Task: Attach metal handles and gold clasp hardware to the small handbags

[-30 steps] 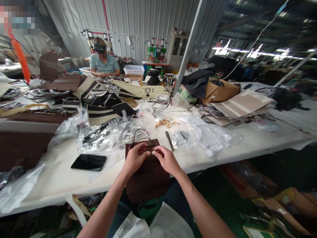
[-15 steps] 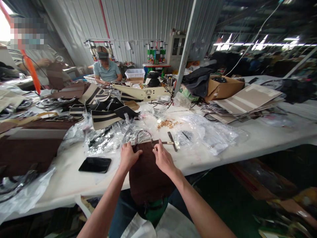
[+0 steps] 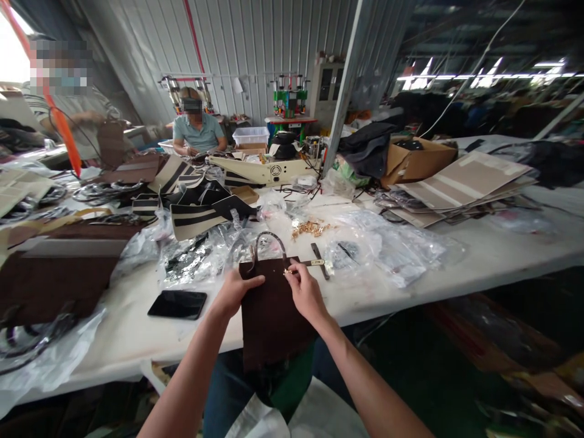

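Note:
A dark brown bag panel hangs over the table's front edge, its thin looped handle standing up at the top. At its upper left edge my left hand grips the panel, thumb on the front and fingers behind. My right hand is at the upper right, its fingertips pinched on small gold metal pieces near the handle's base. A strap with a light end sticks out to the right, close to a dark strip. Several gold pieces lie in a pile behind.
A black phone lies left of my left hand. Clear plastic bags spread on the right, stacked grey panels beyond. More brown panels lie at left. Two people work across the table.
The panel's top has tilted up and its lower part hangs differently, with the handle more upright. My right hand has shifted slightly right and down. The view has moved a little.

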`<action>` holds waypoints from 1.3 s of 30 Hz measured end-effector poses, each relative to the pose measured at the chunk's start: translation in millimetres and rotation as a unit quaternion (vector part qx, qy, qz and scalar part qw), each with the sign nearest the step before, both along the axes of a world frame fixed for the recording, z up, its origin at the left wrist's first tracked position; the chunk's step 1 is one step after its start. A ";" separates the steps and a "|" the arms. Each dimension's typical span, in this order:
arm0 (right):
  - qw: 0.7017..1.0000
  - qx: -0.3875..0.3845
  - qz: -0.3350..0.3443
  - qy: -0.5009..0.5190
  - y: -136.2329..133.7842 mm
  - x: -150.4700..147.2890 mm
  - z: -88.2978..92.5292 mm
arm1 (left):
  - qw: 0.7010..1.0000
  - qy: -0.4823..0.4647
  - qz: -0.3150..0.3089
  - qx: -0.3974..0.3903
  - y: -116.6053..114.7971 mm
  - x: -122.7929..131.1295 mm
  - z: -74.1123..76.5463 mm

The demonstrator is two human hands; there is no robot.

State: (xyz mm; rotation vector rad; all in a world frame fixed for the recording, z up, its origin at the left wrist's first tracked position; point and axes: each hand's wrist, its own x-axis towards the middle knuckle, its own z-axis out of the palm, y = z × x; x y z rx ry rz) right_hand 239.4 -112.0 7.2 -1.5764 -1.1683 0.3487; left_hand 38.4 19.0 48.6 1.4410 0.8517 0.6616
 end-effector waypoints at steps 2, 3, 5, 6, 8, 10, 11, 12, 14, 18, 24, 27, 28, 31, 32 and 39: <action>0.998 -0.010 0.011 0.064 6.2 3.2 9.3 | 0.992 -0.046 -0.054 -0.107 -2.7 -0.2 -8.1; 0.996 -0.005 0.010 0.083 10.2 5.2 14.1 | 0.986 -0.062 -0.055 -0.144 -4.1 0.5 -12.6; 0.996 0.030 -0.006 0.078 17.5 10.1 23.2 | 0.983 -0.073 -0.033 -0.166 -6.9 2.7 -20.2; 0.997 0.053 -0.017 0.061 20.1 13.1 27.2 | 0.983 -0.074 -0.028 -0.167 -8.1 3.9 -22.8; 0.997 0.075 -0.019 0.026 21.1 20.3 33.3 | 0.983 -0.078 -0.027 -0.167 -9.9 5.5 -25.7; 0.998 0.048 0.032 -0.012 16.8 28.3 37.0 | 0.981 -0.085 -0.026 -0.175 -10.5 6.1 -26.6; 0.996 0.027 0.069 -0.041 13.4 32.2 38.0 | 0.979 -0.089 -0.023 -0.182 -10.4 6.3 -26.8; 0.991 0.010 0.106 -0.078 10.0 35.8 38.4 | 0.977 -0.095 -0.020 -0.191 -10.1 6.4 -27.1; 0.975 -0.002 0.164 -0.146 4.5 42.0 37.8 | 0.972 -0.104 -0.019 -0.211 -9.0 6.8 -27.9; 0.961 0.009 0.216 -0.173 3.3 49.9 32.9 | 0.958 -0.116 -0.020 -0.260 -7.2 7.7 -30.5; 0.972 -0.011 0.194 -0.133 9.2 54.9 25.5 | 0.945 -0.119 -0.018 -0.303 -8.1 7.2 -29.2; 0.979 -0.018 0.168 -0.111 11.9 53.6 23.5 | 0.944 -0.122 -0.035 -0.305 -7.4 6.4 -28.6; 0.978 -0.010 0.166 -0.124 12.9 52.9 23.4 | 0.944 -0.123 -0.042 -0.304 -7.2 5.9 -28.8; 0.968 0.024 0.183 -0.167 14.7 51.2 24.8 | 0.945 -0.132 -0.057 -0.294 -7.2 4.1 -30.1; 0.966 0.031 0.194 -0.168 14.7 50.9 25.4 | 0.945 -0.135 -0.060 -0.291 -7.5 3.6 -30.5; 0.967 0.010 0.176 -0.182 13.7 52.6 23.3 | 0.939 -0.152 -0.051 -0.303 -10.1 3.7 -32.3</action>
